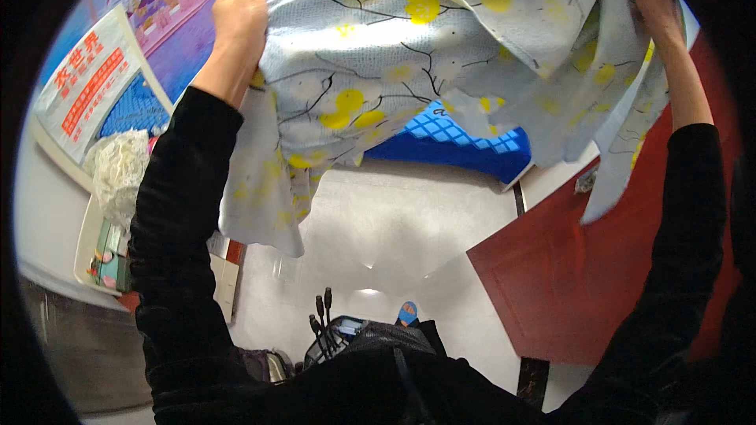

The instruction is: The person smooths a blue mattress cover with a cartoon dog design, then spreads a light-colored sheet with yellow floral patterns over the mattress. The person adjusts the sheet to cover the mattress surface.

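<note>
A light grey-blue cloth (366, 53) with yellow blossoms and dark branches hangs in folds between my two hands, in front of me at the top of the view. My left hand (242, 23) grips its left upper edge, thumb pointing up. At the upper right, my right hand (652, 3) is closed on the other end; its fingers are partly hidden by the cloth and blur. One pointed end of the fabric dangles on the right, and a loose part hangs below my left wrist. Whether it is a garment or a bedding piece I cannot tell.
Behind the cloth is a blue surface with a diamond pattern (449, 159). A printed bag (88, 88), a crumpled pale lacy item (121, 171) and a cream tray (85, 248) lie on the left. A red mat (567, 283) covers floor at the right, beside pale tiles (378, 224).
</note>
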Motion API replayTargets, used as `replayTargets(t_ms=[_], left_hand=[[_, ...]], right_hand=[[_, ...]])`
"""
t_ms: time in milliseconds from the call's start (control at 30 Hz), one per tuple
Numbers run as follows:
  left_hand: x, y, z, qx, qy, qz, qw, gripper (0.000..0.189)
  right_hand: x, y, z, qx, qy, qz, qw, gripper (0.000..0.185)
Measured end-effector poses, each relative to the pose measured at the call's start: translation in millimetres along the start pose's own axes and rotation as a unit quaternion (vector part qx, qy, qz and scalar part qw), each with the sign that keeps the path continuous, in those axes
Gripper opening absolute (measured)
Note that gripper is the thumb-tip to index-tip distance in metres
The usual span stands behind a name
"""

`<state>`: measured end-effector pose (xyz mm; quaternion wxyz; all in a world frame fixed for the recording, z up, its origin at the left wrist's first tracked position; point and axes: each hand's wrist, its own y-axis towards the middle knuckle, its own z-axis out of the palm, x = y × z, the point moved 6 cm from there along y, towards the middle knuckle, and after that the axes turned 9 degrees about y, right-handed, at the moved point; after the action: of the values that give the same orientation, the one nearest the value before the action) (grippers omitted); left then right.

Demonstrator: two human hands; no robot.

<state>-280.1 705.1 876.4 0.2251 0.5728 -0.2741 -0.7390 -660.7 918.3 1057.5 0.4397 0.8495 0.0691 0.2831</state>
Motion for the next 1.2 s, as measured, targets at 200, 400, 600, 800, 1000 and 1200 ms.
replayTargets(t_ms=[200,400,600,800,1000,1200], left_hand=[[-11,7,67,0.127,-0.175,-0.077,0.973,0.025],[-22,-3,105,0.181,-0.231,-0.04,0.955,0.035],[4,-119,93,0.103,0.467,0.11,0.871,0.126],[41,-62,-43,0.089,0.492,0.141,0.855,0.03],[31,4,-237,-0.069,0.648,-0.038,0.757,0.024],[-106,55,-186,-0.327,0.666,0.235,0.628,0.021]], right_hand=[[73,-65,176,0.245,0.101,-0.036,0.964,0.055],[36,-63,226,0.158,0.087,-0.097,0.979,0.046],[35,-22,207,0.01,0.232,0.019,0.973,0.022],[13,-24,193,0.294,0.075,-0.094,0.948,0.034],[-145,-25,89,0.174,-0.141,-0.004,0.975,0.034],[-56,42,-62,-0.232,-0.237,-0.166,0.929,0.041]])
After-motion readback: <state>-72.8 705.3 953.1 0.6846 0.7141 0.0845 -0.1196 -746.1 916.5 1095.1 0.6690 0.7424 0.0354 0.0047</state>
